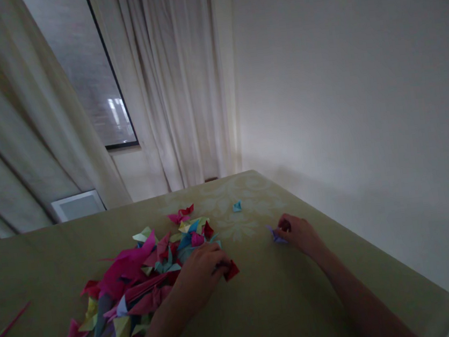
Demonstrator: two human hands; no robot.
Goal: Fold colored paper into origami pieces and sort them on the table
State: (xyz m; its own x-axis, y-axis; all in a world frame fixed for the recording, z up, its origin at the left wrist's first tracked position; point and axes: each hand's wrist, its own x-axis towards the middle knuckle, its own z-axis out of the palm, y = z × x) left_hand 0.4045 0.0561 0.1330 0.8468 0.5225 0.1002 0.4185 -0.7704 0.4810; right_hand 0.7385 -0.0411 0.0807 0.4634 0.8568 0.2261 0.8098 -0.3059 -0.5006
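My left hand rests on the near edge of a heap of folded coloured paper pieces, fingers curled round a small red folded piece. Farther right, my right hand lies on the table with fingers pinched on a small purple folded piece. A lone light-blue folded piece sits on the cloth beyond both hands, apart from the heap.
The table wears an olive cloth with a pale flower pattern; its right edge runs close to a white wall. A pink paper strip lies at the far left. Curtains and a window stand behind the table.
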